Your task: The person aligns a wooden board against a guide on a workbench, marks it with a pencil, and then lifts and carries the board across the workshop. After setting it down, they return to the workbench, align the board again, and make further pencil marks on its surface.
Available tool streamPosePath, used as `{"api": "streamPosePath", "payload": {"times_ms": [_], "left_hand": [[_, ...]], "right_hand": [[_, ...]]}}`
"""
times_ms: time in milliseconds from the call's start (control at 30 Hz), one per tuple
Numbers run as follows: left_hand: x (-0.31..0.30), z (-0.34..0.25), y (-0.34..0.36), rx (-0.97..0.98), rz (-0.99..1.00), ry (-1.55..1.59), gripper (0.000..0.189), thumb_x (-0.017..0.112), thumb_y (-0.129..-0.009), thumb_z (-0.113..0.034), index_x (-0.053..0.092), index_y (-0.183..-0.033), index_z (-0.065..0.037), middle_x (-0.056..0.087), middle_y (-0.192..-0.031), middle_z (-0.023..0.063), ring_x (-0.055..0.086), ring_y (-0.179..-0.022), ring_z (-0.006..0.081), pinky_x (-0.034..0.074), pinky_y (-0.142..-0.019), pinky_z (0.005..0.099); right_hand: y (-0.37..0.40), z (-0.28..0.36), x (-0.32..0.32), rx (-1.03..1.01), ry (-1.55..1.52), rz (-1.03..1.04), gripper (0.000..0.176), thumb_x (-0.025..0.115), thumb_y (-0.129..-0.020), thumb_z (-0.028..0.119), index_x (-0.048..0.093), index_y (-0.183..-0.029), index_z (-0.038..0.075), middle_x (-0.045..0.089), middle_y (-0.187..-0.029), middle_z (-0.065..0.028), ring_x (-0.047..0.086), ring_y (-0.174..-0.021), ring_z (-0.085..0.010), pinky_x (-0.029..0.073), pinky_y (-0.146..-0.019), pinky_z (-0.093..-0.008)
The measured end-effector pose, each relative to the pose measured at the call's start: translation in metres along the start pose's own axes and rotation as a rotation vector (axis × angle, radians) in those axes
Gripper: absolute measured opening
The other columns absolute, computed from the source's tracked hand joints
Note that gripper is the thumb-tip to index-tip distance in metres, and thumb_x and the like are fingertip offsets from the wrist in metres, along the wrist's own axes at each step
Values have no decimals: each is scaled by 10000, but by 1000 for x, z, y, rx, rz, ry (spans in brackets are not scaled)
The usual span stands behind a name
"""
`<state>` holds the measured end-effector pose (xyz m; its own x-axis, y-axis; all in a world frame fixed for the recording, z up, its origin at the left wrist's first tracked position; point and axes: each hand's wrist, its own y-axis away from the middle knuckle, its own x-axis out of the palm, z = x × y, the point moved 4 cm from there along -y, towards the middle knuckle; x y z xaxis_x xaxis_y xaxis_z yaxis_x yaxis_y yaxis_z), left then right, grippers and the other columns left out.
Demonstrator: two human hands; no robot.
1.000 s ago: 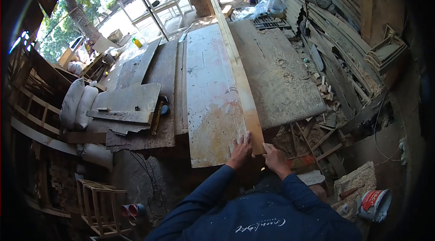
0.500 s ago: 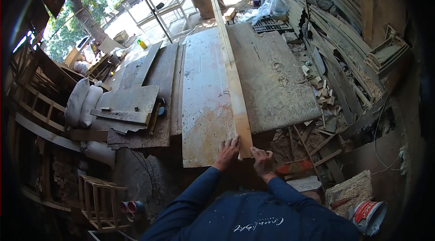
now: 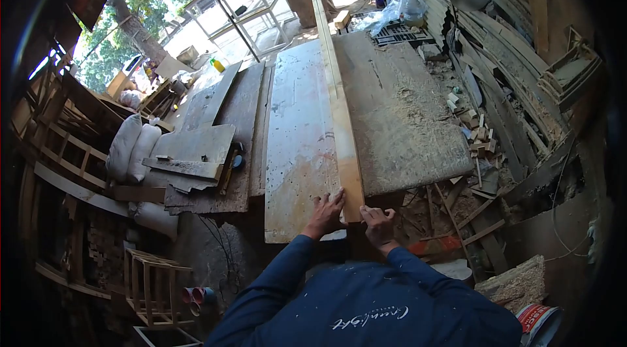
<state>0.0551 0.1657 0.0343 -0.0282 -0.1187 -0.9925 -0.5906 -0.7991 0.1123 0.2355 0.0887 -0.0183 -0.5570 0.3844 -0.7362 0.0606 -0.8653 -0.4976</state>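
A long, narrow wooden plank (image 3: 343,144) runs away from me over the pale, stained board (image 3: 294,131) on the workbench. My left hand (image 3: 324,212) lies at the plank's near left edge with its fingers spread, the fingertips touching the wood. Just across from it, my right hand (image 3: 378,224) is closed beside the plank's near right corner, fingers curled in. Whatever sits between those fingers is hidden or too small to make out.
A rough, dusty sheet (image 3: 411,125) lies right of the plank. Thin boards (image 3: 196,144) and a blue round item (image 3: 238,161) are on the left. Wood offcuts (image 3: 482,141) pile up at right. White sacks (image 3: 124,144) stand at left. A red-and-white bucket (image 3: 539,324) sits lower right.
My left hand has spread its fingers and shifted slightly left along the plank's edge. My right hand stays closed at the near corner. The view has tilted and shifted slightly.
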Motion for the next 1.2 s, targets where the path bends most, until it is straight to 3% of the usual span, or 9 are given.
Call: {"api": "streamPosePath", "payload": {"times_ms": [167, 267, 667, 967, 1067, 1200], "left_hand": [[-4, 10, -16, -3, -14, 7, 1059, 884, -690, -552, 491, -1532, -44, 416, -1665, 117, 499, -1382, 461, 369, -1062, 605], [-6, 16, -27, -7, 3, 8, 1049, 892, -684, -540, 504, -1522, -42, 425, -1661, 116, 510, -1377, 449, 391, -1039, 598], [-17, 33, -55, -26, 20, 14, 984, 905, -677, -496, 546, -1487, -66, 418, -1670, 83, 590, -1268, 395, 433, -986, 573], [-29, 44, -79, -62, 60, 51, 989, 903, -683, -504, 540, -1504, -90, 408, -1682, 46, 589, -1287, 410, 436, -1009, 600], [-30, 50, -89, -65, 59, 46, 994, 898, -684, -532, 544, -1502, -93, 413, -1679, 50, 591, -1288, 413, 439, -1004, 605], [-26, 60, -100, -81, 50, 74, 1002, 899, -678, -550, 547, -1497, -92, 412, -1680, 52, 590, -1293, 412, 426, -1029, 639]], "right_hand": [[-17, -4, 2, -4, 15, -3, 408, 598, -880, 94, 713, -1271, 117, 741, -1248, -5, 663, -1135, -155, 349, -965, -476], [-26, -8, 8, 0, 45, -21, 364, 679, -897, 170, 704, -1259, 139, 735, -1227, 12, 667, -1099, -148, 358, -946, -508], [-53, -19, 25, 56, 45, -43, 348, 671, -894, 160, 721, -1238, 155, 749, -1185, 19, 669, -1095, -150, 363, -956, -526], [-79, -25, 30, 84, 53, -19, 370, 647, -877, 121, 725, -1238, 143, 750, -1171, 13, 667, -1112, -154, 345, -970, -528], [-89, -30, 36, 62, 69, -59, 291, 636, -910, 164, 737, -1183, 158, 757, -1072, 28, 683, -1046, -157, 359, -918, -541], [-101, -37, 44, 62, 70, -72, 294, 641, -906, 168, 739, -1184, 162, 758, -1061, 31, 686, -1039, -153, 357, -918, -546]]}}
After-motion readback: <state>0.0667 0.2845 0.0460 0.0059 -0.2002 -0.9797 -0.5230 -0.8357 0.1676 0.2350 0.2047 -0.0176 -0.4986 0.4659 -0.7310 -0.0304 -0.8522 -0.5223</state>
